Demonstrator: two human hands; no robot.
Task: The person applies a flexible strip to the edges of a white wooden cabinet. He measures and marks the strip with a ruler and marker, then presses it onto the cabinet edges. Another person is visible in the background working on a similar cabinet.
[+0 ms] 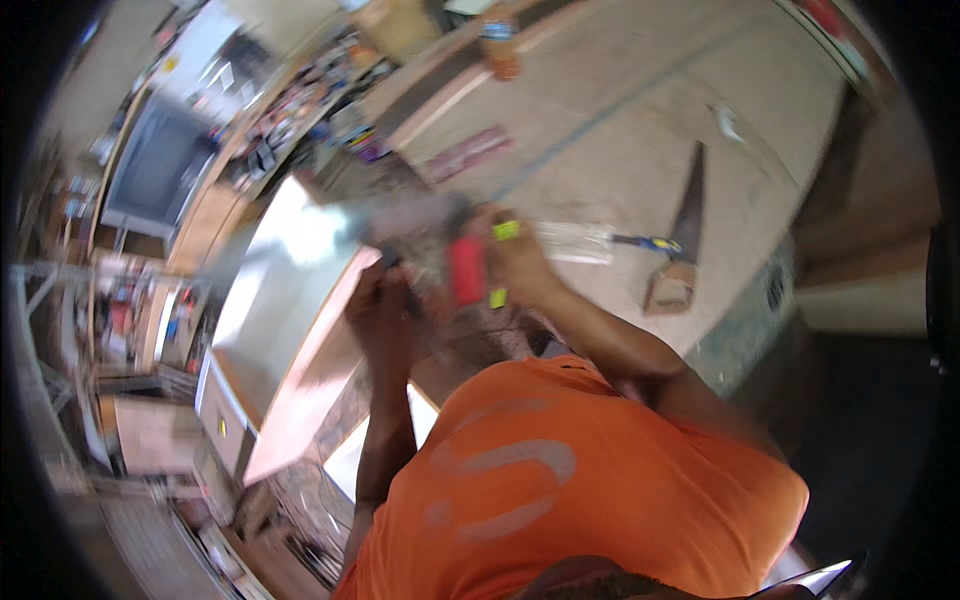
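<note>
My right hand (520, 262) is closed around a power tool (405, 215) with a grey barrel, a red part and yellow-green patches; motion smears it, so its exact kind does not show. The barrel points left, over a white panel (275, 300) with a bare wooden edge. Beside that edge is my left hand (380, 300), its fingers curled about something small and dark (390, 258) that is too blurred to make out. A bright glare lies on the panel near the barrel's end.
On the wooden worktop (600, 130) lie a handsaw (690, 215), a blue-and-yellow handled tool (655, 243), a clear plastic strip (575, 243) and a reddish strip (468, 155). A bottle of orange liquid (500, 50) stands at the far edge. Cluttered shelving (300, 100) fills the left.
</note>
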